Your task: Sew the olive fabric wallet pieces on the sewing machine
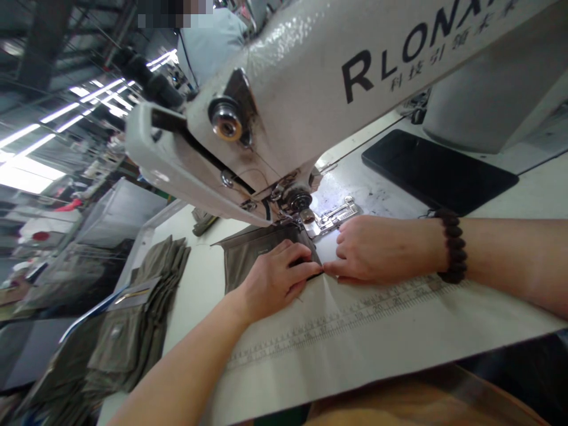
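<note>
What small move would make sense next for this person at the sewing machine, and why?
Probably guiding the olive fabric piece gently away from the body, kept flat, beneath the sewing machine. Its far right corner lies below the needle end, the left hand rests on it, and the right hand's fingertips are at its near right corner.

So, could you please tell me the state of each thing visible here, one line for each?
Fabric piece: spread out, partly covered.
Left hand: bent, resting on the fabric piece.
Right hand: curled, at the fabric piece's edge.
Bracelet: worn.
Sewing machine: running or stopped, cannot tell.
Phone: lying flat, dark.
Fabric stack: piled in overlapping layers.
Light tubes: lit.
</note>
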A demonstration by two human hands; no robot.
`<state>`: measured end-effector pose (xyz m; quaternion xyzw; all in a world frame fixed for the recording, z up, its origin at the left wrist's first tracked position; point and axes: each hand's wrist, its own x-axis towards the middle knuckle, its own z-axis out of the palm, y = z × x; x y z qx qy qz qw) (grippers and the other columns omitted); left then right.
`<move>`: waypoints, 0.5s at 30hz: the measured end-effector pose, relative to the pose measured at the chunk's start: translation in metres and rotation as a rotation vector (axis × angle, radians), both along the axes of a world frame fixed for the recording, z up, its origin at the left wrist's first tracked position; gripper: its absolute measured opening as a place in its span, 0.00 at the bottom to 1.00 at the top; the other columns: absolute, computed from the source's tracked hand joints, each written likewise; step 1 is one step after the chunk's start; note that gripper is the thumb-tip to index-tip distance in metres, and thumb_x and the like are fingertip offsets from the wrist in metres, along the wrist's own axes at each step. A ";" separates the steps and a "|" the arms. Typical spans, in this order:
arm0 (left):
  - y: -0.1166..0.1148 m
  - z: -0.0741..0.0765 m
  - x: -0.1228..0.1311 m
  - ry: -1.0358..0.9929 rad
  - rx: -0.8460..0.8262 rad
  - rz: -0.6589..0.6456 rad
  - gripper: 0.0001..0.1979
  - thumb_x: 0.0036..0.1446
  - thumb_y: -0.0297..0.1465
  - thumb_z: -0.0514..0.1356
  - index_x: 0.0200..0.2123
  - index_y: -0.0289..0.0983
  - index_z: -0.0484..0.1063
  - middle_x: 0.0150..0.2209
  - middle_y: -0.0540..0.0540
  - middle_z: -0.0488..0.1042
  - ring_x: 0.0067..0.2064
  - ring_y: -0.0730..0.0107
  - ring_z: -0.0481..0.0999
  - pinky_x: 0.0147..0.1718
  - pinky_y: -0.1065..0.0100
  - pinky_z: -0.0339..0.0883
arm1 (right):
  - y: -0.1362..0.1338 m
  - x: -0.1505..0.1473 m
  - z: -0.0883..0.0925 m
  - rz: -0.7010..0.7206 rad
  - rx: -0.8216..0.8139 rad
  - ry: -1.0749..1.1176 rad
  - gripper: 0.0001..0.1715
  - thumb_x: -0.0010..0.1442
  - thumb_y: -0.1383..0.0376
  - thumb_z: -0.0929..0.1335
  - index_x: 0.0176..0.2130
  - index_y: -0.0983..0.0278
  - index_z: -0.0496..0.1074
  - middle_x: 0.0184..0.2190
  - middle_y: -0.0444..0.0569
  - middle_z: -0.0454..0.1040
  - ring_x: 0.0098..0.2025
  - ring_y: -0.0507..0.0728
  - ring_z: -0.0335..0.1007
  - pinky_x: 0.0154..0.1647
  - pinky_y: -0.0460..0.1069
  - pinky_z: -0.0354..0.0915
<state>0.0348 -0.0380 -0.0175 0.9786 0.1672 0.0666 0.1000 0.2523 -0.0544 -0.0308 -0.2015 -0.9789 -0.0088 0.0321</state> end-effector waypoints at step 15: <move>0.003 -0.002 -0.001 -0.049 0.005 -0.057 0.08 0.54 0.23 0.53 0.37 0.34 0.69 0.36 0.44 0.67 0.35 0.69 0.64 0.35 0.67 0.64 | 0.000 0.000 0.002 -0.012 -0.019 0.017 0.10 0.59 0.67 0.59 0.33 0.63 0.69 0.15 0.43 0.63 0.17 0.51 0.53 0.21 0.50 0.38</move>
